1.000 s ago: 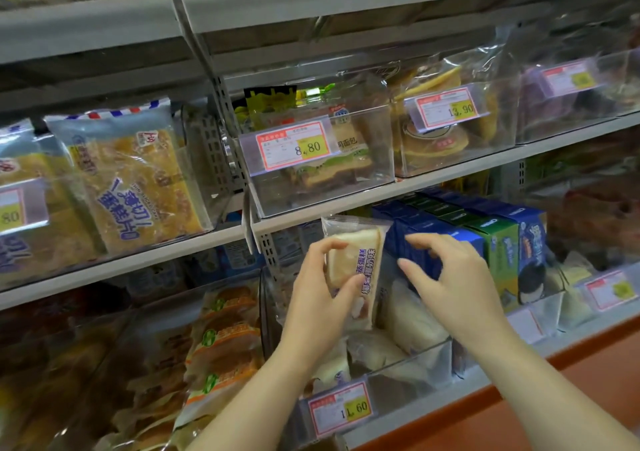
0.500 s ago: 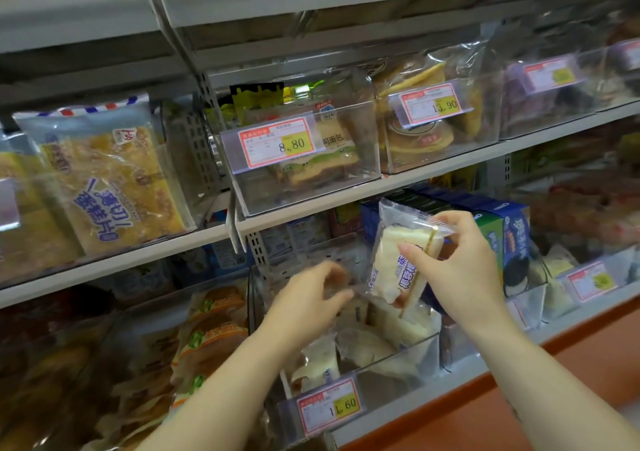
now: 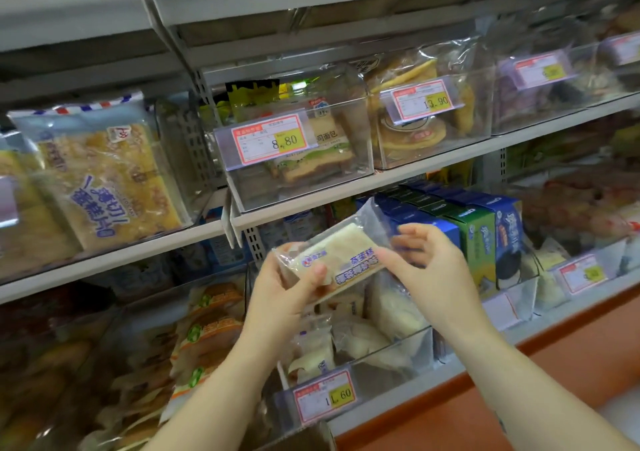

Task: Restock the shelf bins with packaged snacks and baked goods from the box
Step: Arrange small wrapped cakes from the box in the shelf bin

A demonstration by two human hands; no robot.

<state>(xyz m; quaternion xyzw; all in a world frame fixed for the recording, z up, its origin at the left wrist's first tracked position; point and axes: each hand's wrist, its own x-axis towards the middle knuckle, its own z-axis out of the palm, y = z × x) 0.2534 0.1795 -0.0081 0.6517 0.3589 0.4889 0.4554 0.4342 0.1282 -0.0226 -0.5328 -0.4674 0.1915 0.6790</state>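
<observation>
Lower centre, a clear bin (image 3: 391, 367) tagged 1.60 holds pale wrapped cakes; just above it, mid-frame, a cake packet (image 3: 343, 253) lies tilted, right end higher; the left hand (image 3: 280, 298) grips its lower left end, thumb across the front; the right hand (image 3: 436, 277) pinches its right end; behind, right of centre, blue and green boxes (image 3: 481, 239) stand in a row; above them, an upper bin (image 3: 301, 187) tagged 8.80 holds packaged bread.

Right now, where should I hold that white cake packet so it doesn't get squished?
By its short ends, a hand from each side, as the left hand and right hand do. The cake packet lies long and sideways, tilted up to the right, and looks soft, so pinching the ends likely squashes it less than pressing its middle.
</observation>
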